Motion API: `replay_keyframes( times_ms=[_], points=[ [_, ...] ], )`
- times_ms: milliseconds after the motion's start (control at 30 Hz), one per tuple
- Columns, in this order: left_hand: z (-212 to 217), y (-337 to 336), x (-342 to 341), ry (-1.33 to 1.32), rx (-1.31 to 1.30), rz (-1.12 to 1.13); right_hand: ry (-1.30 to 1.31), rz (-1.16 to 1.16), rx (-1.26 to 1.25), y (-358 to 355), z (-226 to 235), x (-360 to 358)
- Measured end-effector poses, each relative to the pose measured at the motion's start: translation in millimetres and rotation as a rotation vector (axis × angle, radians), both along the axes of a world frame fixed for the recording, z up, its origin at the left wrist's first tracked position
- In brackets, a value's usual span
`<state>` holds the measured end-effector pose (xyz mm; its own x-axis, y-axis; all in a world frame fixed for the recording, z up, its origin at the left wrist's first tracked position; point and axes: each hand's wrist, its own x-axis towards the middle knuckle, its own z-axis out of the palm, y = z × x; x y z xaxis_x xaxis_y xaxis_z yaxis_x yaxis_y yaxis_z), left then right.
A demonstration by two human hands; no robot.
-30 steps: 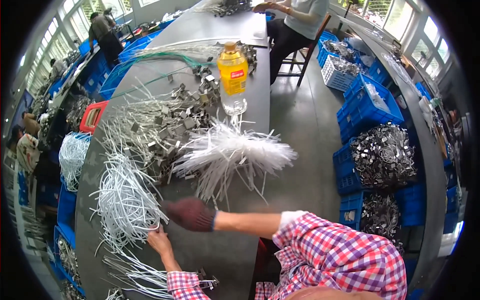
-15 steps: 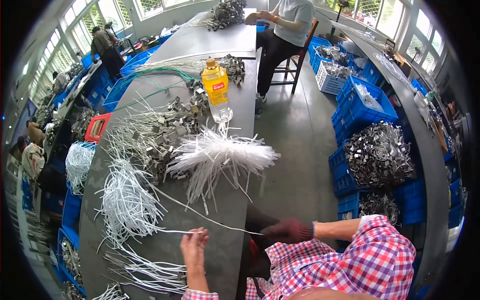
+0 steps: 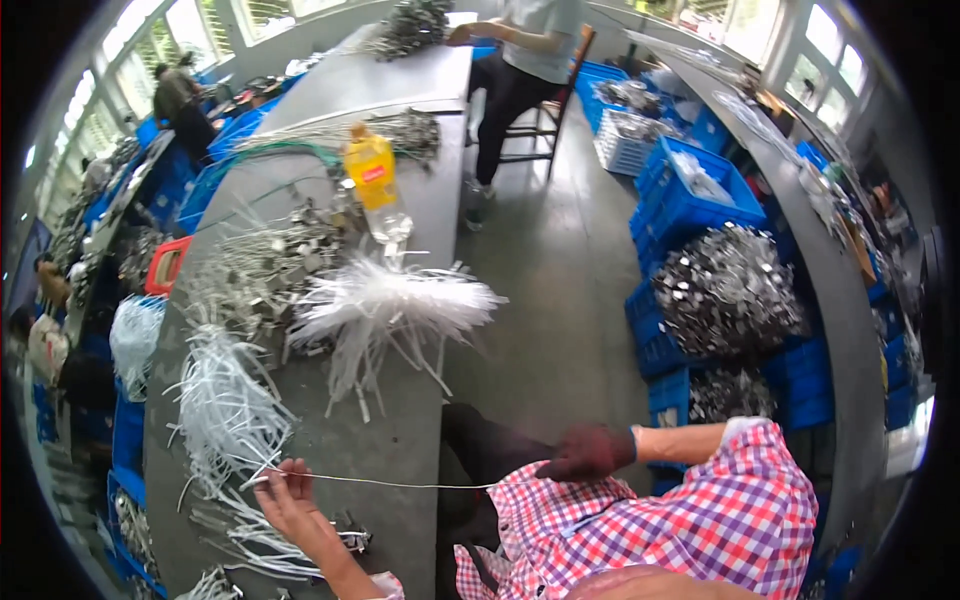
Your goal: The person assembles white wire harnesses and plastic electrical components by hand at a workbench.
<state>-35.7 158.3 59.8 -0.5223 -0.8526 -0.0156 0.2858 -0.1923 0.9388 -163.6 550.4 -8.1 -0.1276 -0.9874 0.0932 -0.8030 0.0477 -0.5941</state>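
Maroon-gloved right hand [image 3: 590, 453]: closed on a pale strand [image 3: 400, 485], seemingly to keep it straight. Bare left hand [image 3: 288, 495]: fingers partly curled against it over the grey table [image 3: 395, 440]; grip, from afar, I couldn't tell. Beyond lay white tubing [image 3: 228, 410].

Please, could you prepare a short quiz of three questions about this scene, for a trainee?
1. True or false: the right hand wears a dark glove.

2. Fill in the blank: the plastic bottle stands on the ____.

3. Multiple choice: what runs between the left hand and the right hand?
A) a green strap
B) a thin pale strand
C) a metal chain

Key: 1 true; 2 table; 3 B.
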Motion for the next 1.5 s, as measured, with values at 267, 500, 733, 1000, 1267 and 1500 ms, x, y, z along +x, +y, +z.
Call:
replay_keyframes(
  times_ms=[267, 500, 733, 1000, 1267, 1500],
  points=[
    [38.5, -44.5, 16.2, -0.094, -0.009, 0.276, -0.086, 0.05, -0.088, 2.7, -2.4, -3.2],
    [30.1, -46.9, 44.0, 0.052, -0.043, 0.188, 0.09, 0.06, -0.118, -17.3, 2.6, 11.7],
    [27.3, -55.6, 57.5, 0.066, -0.03, 0.249, 0.075, 0.002, -0.091, -25.9, 7.9, 14.7],
    [6.1, -46.9, 70.9, -0.109, 0.113, -0.022, -0.022, -0.007, -0.119, -30.7, 7.7, 17.3],
    [-36.2, 86.6, 41.6, -0.313, 0.203, -0.613, -0.232, -0.134, -0.095, -114.8, 25.3, 30.4],
    [-39.7, 89.8, 52.6, -0.187, 0.486, -0.319, -0.168, -0.07, 0.012, -134.4, 41.9, 24.5]
  ],
)
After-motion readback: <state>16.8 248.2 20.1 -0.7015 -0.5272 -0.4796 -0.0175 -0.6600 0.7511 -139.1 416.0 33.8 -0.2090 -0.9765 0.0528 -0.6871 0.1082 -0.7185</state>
